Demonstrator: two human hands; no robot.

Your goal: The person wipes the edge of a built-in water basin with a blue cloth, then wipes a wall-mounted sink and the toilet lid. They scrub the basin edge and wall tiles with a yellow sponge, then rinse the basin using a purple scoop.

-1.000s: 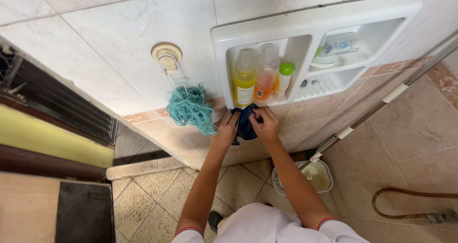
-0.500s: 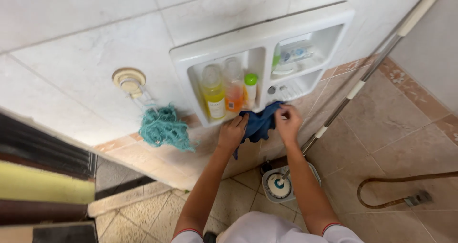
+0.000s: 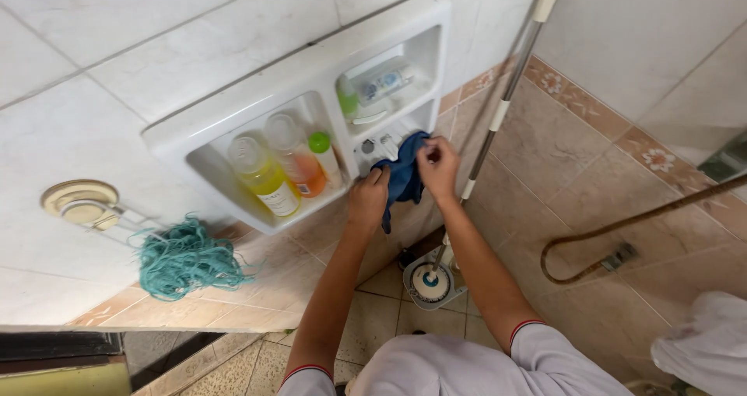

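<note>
While both hands press a dark blue cloth (image 3: 403,180) against the lower right compartment of a white wall-set ceramic shelf (image 3: 257,85), a person in a white shirt leans over a tiled bathroom floor. The left hand (image 3: 368,199) clamps the cloth's lower fold at about 8 o'clock from the bundle, its grip closed on the fabric; the right hand (image 3: 438,166), at 3 o'clock, pinches the upper edge, fingers curled tight around it. At 9 o'clock from the cloth stand a yellow bottle (image 3: 264,178), an orange bottle (image 3: 297,162) and a small green-capped bottle (image 3: 323,153), close together in the left compartment. A mop handle (image 3: 498,112) leans against the wall just beside the right hand, its head in a small bucket (image 3: 430,283) at 6 o'clock. A teal mesh scrubber (image 3: 185,260) hangs from a wall hook (image 3: 80,201) well off at 9 o'clock. The risk, judging by the spacing: a wide wiping stroke could knock the mop handle sideways, or a leftward sweep could topple the bottles off the shelf.
</note>
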